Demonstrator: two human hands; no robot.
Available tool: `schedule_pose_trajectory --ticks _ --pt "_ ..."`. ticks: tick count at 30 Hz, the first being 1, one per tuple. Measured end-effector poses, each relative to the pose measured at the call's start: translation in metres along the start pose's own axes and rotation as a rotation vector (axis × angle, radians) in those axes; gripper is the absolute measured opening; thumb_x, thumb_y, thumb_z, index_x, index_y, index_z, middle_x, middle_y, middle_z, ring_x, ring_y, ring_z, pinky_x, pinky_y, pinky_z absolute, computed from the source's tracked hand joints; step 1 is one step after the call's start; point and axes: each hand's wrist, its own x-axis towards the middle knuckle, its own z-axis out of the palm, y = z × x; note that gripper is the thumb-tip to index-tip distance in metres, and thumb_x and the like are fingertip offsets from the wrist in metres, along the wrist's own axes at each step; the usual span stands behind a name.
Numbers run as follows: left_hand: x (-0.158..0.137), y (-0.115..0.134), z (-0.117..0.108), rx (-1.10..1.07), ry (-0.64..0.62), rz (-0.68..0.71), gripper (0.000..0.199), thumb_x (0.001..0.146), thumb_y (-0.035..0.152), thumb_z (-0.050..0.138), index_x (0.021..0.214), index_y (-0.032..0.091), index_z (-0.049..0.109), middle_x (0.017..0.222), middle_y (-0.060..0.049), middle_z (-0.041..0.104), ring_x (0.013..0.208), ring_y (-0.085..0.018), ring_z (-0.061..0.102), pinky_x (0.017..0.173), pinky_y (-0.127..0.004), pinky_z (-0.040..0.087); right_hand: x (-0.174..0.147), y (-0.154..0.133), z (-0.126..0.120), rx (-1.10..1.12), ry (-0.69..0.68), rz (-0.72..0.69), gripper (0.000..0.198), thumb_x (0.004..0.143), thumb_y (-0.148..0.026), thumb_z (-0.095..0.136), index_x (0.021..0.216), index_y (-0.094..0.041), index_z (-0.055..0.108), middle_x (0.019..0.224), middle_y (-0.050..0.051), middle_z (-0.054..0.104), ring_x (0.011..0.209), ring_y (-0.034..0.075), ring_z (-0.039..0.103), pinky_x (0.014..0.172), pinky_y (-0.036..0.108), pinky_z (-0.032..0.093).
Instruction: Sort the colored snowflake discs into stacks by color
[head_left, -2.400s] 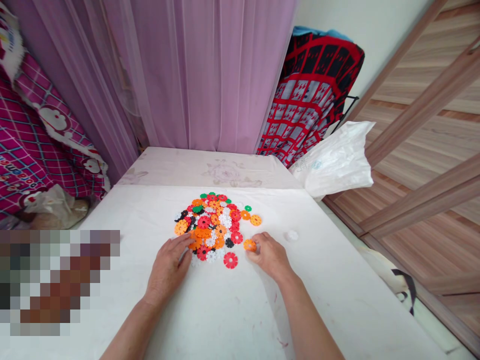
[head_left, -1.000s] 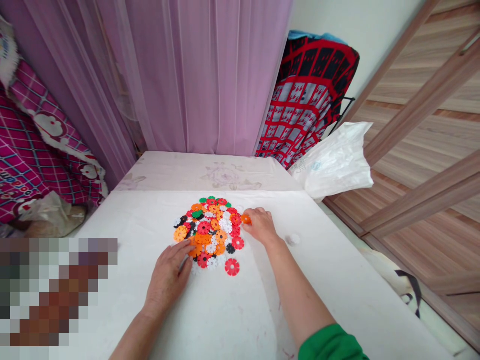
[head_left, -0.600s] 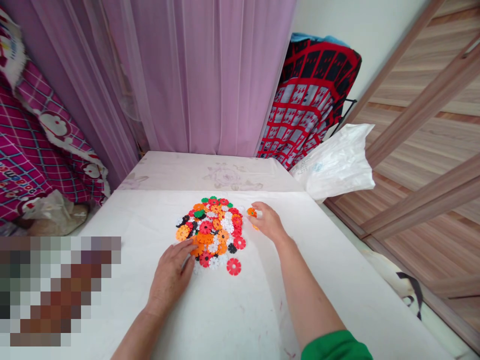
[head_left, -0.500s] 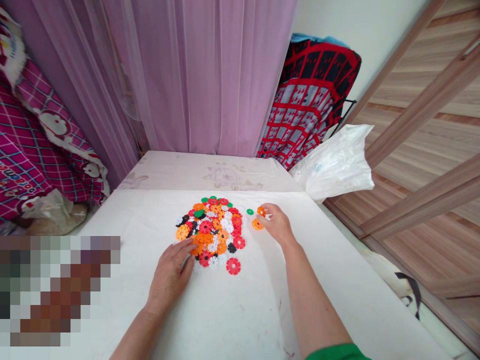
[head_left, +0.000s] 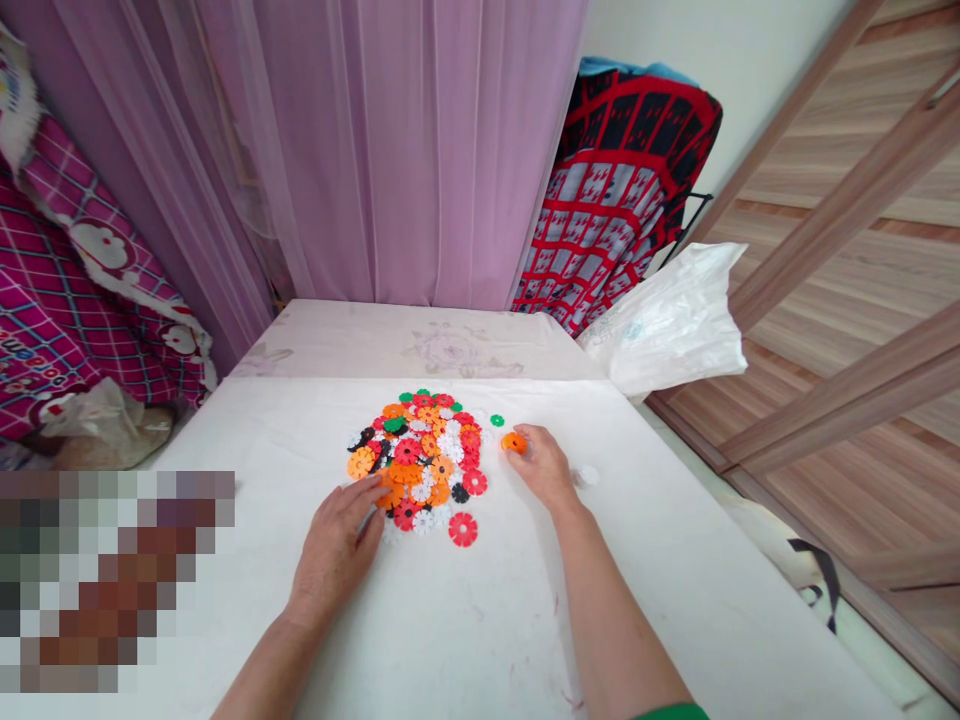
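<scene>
On white table (head_left: 465, 640), I am seeing right hand (head_left: 541, 465) pinching orange discs (head_left: 514, 443), perhaps newly stacked, right of the pile (head_left: 407, 452), loosely spread left hand (head_left: 337, 535) touching it.

We see discs (head_left: 409, 452) in red, orange, white, black and green | our worktop (head_left: 450, 630) white, pale mauve flowers (head_left: 448, 348) at its far end | curtain (head_left: 390, 150) mauve | cloth (head_left: 600, 200) red-gridded over black and grey | blanket (head_left: 37, 270) magenta, pale-lined check | bag (head_left: 667, 330) white | our sleeve (head_left: 673, 712) green
</scene>
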Motion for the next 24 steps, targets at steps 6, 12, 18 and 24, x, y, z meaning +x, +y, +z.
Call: schedule_pose_trajectory --ticks 6,12,18,24 --pt "-0.001 0.000 0.000 0.003 -0.013 -0.005 0.031 0.091 0.035 0.045 0.112 0.025 0.066 0.121 -0.007 0.067 0.111 -0.025 0.063 0.101 -0.052 0.046 0.002 0.002 0.001 -0.046 -0.032 0.014 0.033 0.071 -0.026 0.057 0.103 -0.021 0.064 0.103 0.007 0.066 0.098 0.023 0.061 0.090 0.039 0.047" --pt "0.000 0.000 -0.001 -0.005 -0.009 -0.002 0.031 0.091 0.035 0.045 0.111 0.026 0.066 0.121 -0.006 0.068 0.111 -0.025 0.063 0.100 -0.052 0.047 0.000 -0.016 -0.008 -0.027 0.001 -0.079 0.022 0.077 -0.027 0.056 0.096 -0.023 0.065 0.101 0.006 0.066 0.098 0.021 0.060 0.090 0.035 0.047" --pt "0.001 0.001 -0.001 -0.009 0.003 0.000 0.030 0.091 0.035 0.046 0.110 0.025 0.067 0.120 -0.007 0.068 0.110 -0.025 0.063 0.100 -0.051 0.047 -0.032 -0.047 -0.003 0.086 -0.232 -0.133 0.011 0.079 -0.026 0.058 0.088 -0.025 0.064 0.093 0.000 0.068 0.084 0.016 0.062 0.079 0.029 0.048" --pt "0.001 0.001 0.001 -0.011 0.013 0.003 0.031 0.090 0.033 0.045 0.110 0.023 0.067 0.120 -0.008 0.068 0.111 -0.025 0.063 0.100 -0.051 0.046 -0.052 -0.056 0.005 0.044 -0.210 -0.155 0.025 0.072 -0.022 0.064 0.098 -0.024 0.062 0.107 0.004 0.066 0.101 0.020 0.058 0.091 0.034 0.045"
